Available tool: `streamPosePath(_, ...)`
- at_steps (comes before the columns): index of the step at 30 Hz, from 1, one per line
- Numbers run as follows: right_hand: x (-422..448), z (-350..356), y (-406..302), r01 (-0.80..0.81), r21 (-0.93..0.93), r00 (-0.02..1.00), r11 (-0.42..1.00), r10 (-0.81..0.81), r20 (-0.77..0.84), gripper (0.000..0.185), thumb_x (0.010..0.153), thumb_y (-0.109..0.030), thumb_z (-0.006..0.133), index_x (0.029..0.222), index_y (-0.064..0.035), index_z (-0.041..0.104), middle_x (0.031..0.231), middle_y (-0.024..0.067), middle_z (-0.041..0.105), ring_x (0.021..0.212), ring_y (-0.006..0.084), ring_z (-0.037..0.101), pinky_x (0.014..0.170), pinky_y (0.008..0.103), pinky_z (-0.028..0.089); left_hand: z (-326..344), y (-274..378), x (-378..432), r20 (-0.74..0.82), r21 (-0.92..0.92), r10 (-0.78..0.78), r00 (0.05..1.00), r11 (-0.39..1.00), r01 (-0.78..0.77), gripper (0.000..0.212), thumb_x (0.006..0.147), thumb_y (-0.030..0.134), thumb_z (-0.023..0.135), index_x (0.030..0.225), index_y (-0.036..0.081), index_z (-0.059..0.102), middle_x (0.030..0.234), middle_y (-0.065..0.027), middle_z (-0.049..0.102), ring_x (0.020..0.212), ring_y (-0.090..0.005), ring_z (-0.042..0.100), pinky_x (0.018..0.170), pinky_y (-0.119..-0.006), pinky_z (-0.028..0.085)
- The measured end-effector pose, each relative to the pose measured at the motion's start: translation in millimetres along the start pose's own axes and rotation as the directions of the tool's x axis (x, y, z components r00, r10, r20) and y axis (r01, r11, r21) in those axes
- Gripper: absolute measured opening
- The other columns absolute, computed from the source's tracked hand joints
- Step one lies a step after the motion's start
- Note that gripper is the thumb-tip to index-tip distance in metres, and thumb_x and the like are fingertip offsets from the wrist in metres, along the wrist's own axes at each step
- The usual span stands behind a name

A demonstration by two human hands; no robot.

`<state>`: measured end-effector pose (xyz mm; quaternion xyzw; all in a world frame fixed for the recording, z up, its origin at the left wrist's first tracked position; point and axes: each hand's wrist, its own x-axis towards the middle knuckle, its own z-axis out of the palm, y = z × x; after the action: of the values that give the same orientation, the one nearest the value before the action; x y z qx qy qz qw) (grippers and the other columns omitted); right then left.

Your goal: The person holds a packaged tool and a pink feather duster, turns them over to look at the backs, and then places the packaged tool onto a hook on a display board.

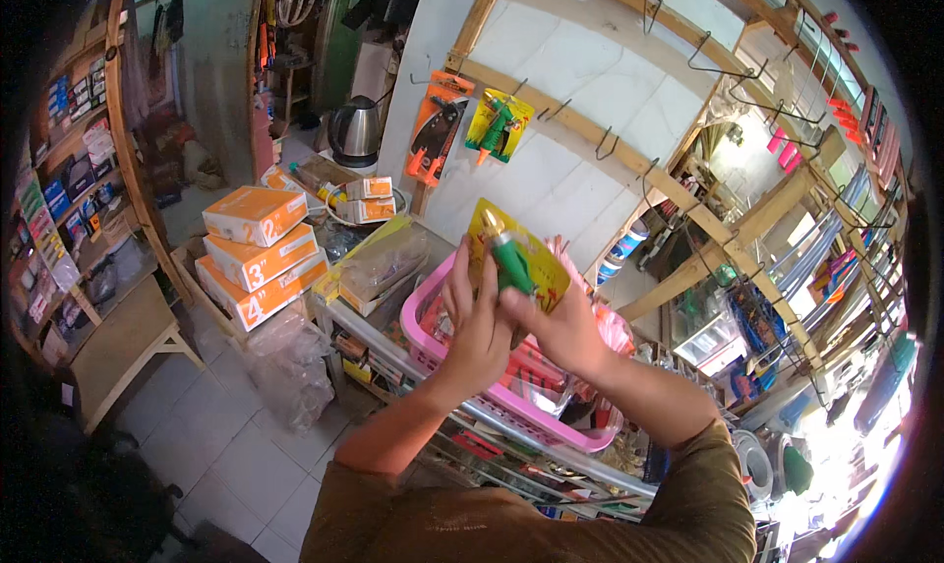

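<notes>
Both my hands hold a green hose nozzle (510, 262) with a brass tip, mounted on a yellow backing card (549, 272). My left hand (476, 319) grips the card's left side, fingers pointing up. My right hand (564, 327) holds the lower right, its thumb near the nozzle's base. Beneath my hands a pink plastic basket (422, 305) of packaged goods rests on the counter, partly hidden by my arms. A similar carded nozzle (500, 126) hangs from a hook on the wooden rail, beside an orange-carded tool (440, 128).
Wire hooks (607, 144) stick out from the wooden rail (568, 120) ahead. Stacked orange boxes (258, 257) stand at the left, near an open carton (383, 264) and a steel electric kettle (356, 131). The counter's metal edge (369, 339) runs below the basket.
</notes>
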<state>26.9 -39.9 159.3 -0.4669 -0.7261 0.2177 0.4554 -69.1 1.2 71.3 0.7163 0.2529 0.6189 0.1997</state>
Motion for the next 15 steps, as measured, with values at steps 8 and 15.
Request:
streamPosePath(8,81,-16,41,-0.12,0.006,0.989,0.993,0.121,-0.083,0.036,0.082,-0.019,0.06,0.109,0.0028,0.05,0.091,0.0097,0.06,0.079,0.0144,0.056,0.071,0.029,0.046,-16,-39,72,-0.113,0.152,0.072,0.991,0.987,-0.054,0.067,0.077,0.023,0.06,0.133,0.004,0.028,0.13,-0.0247,0.025,0.116,-0.0419,0.028,0.096,-0.048,0.025)
streamPosePath(15,128,-23,69,-0.011,-0.067,0.989,0.998,0.001,-0.147,0.043,0.078,-0.015,0.065,0.109,0.0039,0.042,0.088,0.0132,0.06,0.081,0.0168,0.059,0.068,0.03,0.049,-26,-76,121,-0.003,0.314,0.238,0.971,0.922,-0.225,0.07,0.071,0.033,0.068,0.132,0.025,0.034,0.131,-0.0242,0.025,0.118,-0.0426,0.03,0.094,-0.048,0.03)
